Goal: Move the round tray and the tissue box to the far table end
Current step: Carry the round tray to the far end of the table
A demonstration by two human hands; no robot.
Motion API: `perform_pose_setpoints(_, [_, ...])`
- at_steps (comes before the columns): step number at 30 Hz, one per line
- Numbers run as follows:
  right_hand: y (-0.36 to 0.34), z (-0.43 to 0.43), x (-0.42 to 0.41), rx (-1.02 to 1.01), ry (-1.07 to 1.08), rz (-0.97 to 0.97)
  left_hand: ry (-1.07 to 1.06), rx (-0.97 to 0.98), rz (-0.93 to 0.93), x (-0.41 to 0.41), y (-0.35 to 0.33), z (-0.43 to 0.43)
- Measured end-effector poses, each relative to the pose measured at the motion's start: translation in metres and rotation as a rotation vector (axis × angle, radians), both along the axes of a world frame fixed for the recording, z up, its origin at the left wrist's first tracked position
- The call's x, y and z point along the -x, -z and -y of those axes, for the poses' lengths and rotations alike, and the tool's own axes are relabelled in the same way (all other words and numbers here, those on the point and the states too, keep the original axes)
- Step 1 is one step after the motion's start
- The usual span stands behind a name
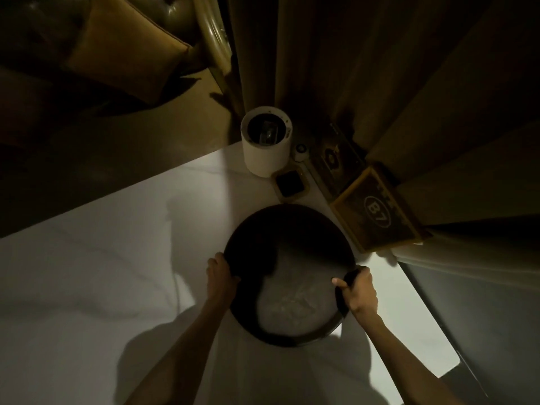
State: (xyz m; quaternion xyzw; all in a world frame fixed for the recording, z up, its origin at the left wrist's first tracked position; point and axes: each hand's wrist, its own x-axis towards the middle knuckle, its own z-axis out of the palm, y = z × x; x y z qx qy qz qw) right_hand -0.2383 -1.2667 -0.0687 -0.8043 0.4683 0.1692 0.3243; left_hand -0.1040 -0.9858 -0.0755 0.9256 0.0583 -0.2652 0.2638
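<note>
A dark round tray [292, 229] with a raised rim lies on the white table [102, 273], its shiny bottom catching the light. My left hand [219, 271] grips the rim on the tray's left side, and my right hand [358, 290] grips the rim on its right side. A brown box marked "B7" [377, 213], which may be the tissue box, sits just beyond the tray to the right, near the table's far edge.
A white cylinder-shaped container [266, 144] stands at the table's far corner. Beside it lie a small dark square dish [290, 183], a small round white object [301, 149] and a flat dark panel [333, 159]. Curtains hang behind. A sofa with a cushion [122, 54] is far left.
</note>
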Motion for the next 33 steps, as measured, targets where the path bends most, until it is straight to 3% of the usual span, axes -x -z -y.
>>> perform_pose_setpoints(13, [0.001, -0.004, 0.0, -0.004, 0.007, 0.015, 0.053, -0.287, -0.065, -0.001, 0.008, 0.01])
perform_pose_setpoints(20, [0.002, -0.008, 0.006, 0.026, -0.001, 0.001, 0.103, -0.271, 0.0, 0.006, 0.009, 0.004])
perform_pose_setpoints(24, [0.003, -0.034, 0.03, 0.262, -0.266, 0.019, 0.323, -0.256, 0.085, 0.036, 0.011, 0.005])
perform_pose_setpoints(27, [0.012, -0.059, 0.045, 0.223, -0.461, -0.143, 0.422, -0.289, 0.039, 0.066, 0.017, 0.01])
perform_pose_setpoints(33, [0.024, -0.072, 0.05, 0.158, -0.452, -0.22, 0.361, -0.286, -0.042, 0.07, 0.018, 0.013])
